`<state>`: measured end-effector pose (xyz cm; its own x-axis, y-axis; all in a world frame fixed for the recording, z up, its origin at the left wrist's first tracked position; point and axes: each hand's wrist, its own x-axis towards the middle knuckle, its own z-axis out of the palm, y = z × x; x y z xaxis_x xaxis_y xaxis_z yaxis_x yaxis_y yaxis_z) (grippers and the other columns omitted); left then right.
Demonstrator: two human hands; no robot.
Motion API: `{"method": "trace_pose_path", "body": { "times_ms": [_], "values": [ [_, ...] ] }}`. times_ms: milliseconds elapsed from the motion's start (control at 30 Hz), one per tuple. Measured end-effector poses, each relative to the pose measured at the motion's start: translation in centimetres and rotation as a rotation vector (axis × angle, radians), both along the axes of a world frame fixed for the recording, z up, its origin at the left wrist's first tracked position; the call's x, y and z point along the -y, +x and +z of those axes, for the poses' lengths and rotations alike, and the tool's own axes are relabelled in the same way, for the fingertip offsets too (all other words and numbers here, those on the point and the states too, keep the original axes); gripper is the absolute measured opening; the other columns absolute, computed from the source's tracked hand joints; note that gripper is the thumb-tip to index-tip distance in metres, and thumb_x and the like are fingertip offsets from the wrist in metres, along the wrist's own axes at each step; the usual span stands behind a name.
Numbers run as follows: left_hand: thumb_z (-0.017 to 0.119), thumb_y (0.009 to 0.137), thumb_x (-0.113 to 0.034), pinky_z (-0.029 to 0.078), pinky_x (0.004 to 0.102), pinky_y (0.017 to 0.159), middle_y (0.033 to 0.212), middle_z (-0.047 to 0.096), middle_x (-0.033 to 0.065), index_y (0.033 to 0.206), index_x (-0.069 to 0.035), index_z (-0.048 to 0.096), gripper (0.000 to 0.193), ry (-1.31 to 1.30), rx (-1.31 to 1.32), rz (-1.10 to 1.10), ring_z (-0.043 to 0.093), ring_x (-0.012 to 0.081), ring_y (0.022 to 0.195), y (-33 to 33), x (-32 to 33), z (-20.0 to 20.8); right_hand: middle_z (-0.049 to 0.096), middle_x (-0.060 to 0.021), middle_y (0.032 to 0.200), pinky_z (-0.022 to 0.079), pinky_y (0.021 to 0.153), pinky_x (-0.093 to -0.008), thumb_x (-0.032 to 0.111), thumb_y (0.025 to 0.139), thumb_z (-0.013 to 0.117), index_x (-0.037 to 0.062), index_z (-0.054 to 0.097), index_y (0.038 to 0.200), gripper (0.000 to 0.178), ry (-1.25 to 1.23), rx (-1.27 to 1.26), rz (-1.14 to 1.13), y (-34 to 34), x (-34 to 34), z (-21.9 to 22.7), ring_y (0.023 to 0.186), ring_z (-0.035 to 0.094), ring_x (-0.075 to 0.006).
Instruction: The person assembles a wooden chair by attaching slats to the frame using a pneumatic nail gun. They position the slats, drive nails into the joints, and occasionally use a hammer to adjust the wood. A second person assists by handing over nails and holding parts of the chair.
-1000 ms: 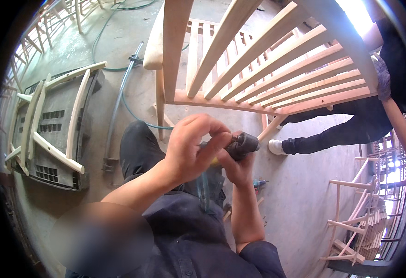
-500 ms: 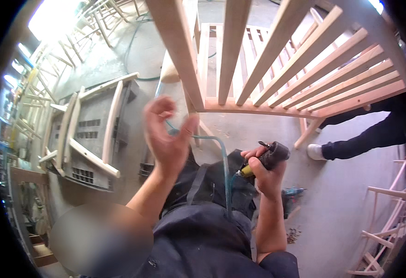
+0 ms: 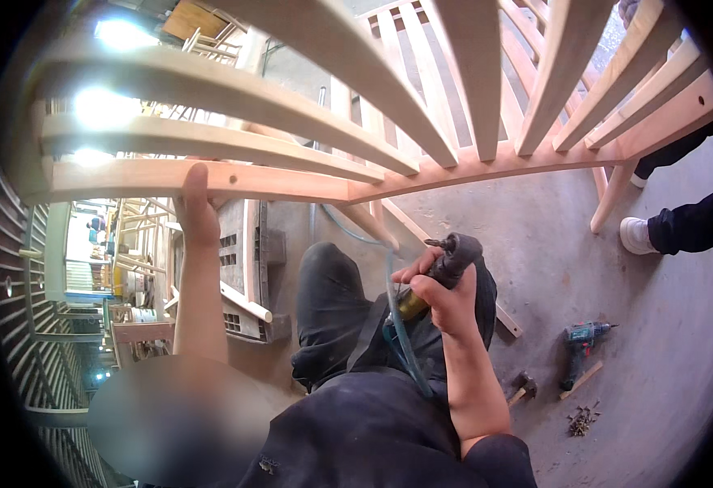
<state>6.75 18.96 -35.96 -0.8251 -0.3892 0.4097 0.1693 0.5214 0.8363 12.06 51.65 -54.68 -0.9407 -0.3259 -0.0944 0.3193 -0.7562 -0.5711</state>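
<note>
A pale wooden slatted frame [image 3: 470, 159], like a chair or bench back, arches across the top. My left hand [image 3: 198, 213] grips its lower rail [image 3: 291, 180] near a dark hole, thumb over the front, fingers hidden behind the wood. My right hand [image 3: 452, 302] is wrapped round a right-angle air driver [image 3: 458, 250], held above my lap and apart from the frame. The driver has a black angled head, a yellowish body and a bit pointing left. A green air hose [image 3: 397, 337] runs down beside it.
On the floor at right lie a teal cordless drill [image 3: 582, 346], a hammer [image 3: 524, 385] and a pile of small fasteners [image 3: 582, 420]. Another person's dark-clad leg [image 3: 694, 224] stands beyond. A grey plastic pallet [image 3: 269, 252] carrying wooden parts sits at left.
My left hand, raised and free before, now holds the rail. The view has shifted left, bringing more of the frame in. The driver stays in my right hand.
</note>
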Motion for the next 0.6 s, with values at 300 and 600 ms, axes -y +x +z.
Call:
{"method": "trace_pose_path", "body": {
  "times_ms": [300, 600],
  "values": [
    [0.061, 0.091, -0.044, 0.055, 0.0341, 0.089, 0.118, 0.064, 0.0080, 0.135, -0.005, 0.052, 0.060, 0.091, -0.020, 0.088, 0.067, 0.0196, 0.107, 0.6, -0.2, -0.7, 0.069, -0.0094, 0.082, 0.058, 0.084, -0.0393, 0.003, 0.073, 0.068, 0.0019, 0.061, 0.089, 0.017, -0.011, -0.011, 0.115, -2.7, -1.3, -1.7, 0.084, 0.073, -0.0245],
    [0.066, 0.093, -0.039, 0.037, 0.0407, 0.119, 0.146, 0.054, 0.0091, 0.149, -0.006, 0.044, 0.068, 0.059, 0.060, -0.052, 0.050, 0.0227, 0.137, 1.3, -0.8, 0.1, 0.070, -0.0095, 0.080, 0.057, 0.080, -0.0340, 0.000, 0.075, 0.066, 0.0006, 0.061, 0.082, 0.009, -0.067, 0.072, 0.157, -3.0, 0.5, -4.9, 0.081, 0.073, -0.0211]
  ]
}}
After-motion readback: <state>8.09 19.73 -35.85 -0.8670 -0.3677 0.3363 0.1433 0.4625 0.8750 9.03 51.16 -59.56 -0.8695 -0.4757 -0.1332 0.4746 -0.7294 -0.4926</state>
